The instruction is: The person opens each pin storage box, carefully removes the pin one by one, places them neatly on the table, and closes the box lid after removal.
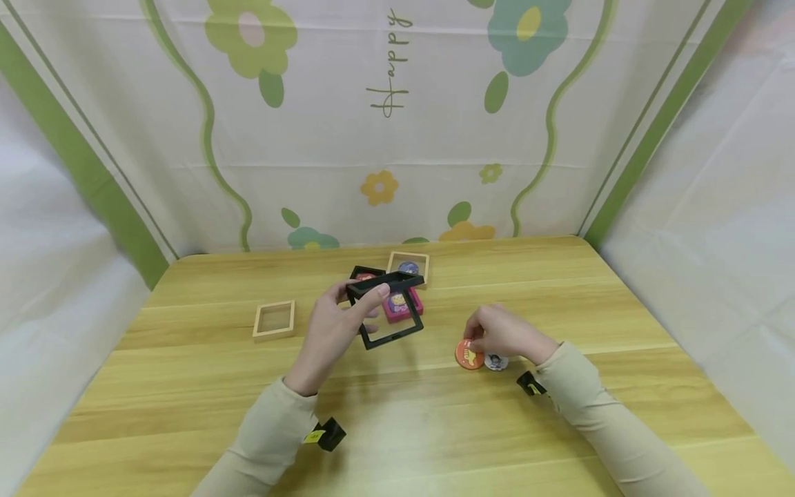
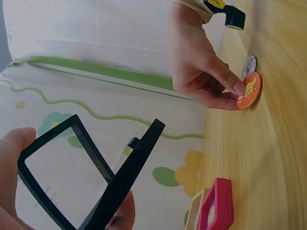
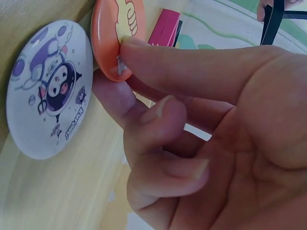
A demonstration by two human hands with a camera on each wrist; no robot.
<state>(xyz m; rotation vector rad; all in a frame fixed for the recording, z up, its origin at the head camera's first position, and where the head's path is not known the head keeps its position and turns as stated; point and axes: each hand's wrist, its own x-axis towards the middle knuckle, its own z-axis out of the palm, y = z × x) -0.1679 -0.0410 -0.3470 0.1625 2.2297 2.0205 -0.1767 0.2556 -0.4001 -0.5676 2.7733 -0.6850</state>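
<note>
My left hand (image 1: 335, 330) holds a black hinged display frame (image 2: 122, 194) in the air, thumb on one side and fingers behind. The two halves of the frame stand apart at an angle, with bare air through the lower one. My right hand (image 1: 506, 333) pinches the edge of an orange round badge (image 3: 108, 43) with a yellow design, between thumb and finger. That badge is tilted up at the table. Beside it lies a white round badge (image 3: 50, 91) printed with a purple and black cartoon figure, which the right hand partly covers in the head view.
Behind the left hand stand a pink frame (image 1: 416, 304) with a badge, another black frame (image 1: 360, 270) with a red badge, and a wooden frame (image 1: 426, 273) with a blue badge. Another wooden frame (image 1: 273, 333) lies left. A flowered cloth (image 1: 323, 138) hangs behind the table.
</note>
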